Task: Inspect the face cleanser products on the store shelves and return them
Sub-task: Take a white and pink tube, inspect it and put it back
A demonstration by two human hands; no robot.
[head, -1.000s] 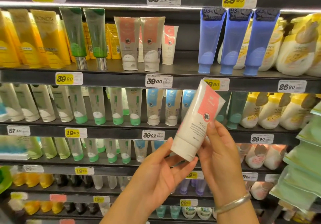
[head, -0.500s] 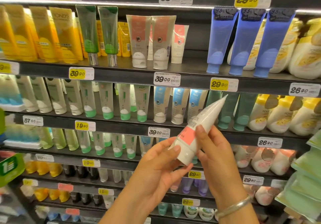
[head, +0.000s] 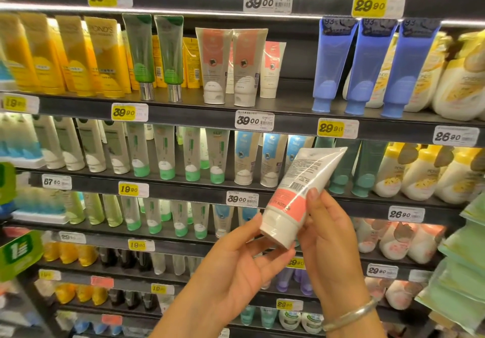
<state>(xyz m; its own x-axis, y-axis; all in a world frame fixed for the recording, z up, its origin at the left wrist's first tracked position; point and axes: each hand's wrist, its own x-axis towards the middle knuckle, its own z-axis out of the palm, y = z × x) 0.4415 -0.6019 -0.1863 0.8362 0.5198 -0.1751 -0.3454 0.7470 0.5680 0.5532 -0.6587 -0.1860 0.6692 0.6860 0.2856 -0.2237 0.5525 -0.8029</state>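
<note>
the left hand (head: 236, 266) sits just below and left of the cleanser tube (head: 301, 196), its fingers relaxed and spread, fingertips touching the white cap end without curling round it, so this grip is wide and only steadies. the cleanser tube itself is tilted, cap down-left and crimped end up-right, in front of the third shelf down, below the matching coral tubes (head: 232, 67) that stand on the shelf above the 39.00 price tag (head: 254, 120). compared with a second ago, when the coral front panel faced the camera, the cleanser tube has been rolled over: the back now shows, with small print and a barcode above a coral band. that suggests the inspecting step is well under way, with the return to the shelf not yet done. right of the cleanser tube, the right hand (head: 330, 235) holds it, thumb pressed on the back near the barcode and fingers wrapped behind the lower body; this grip carries the weight. a silver bangle (head: 349, 314) rings that wrist.
</note>
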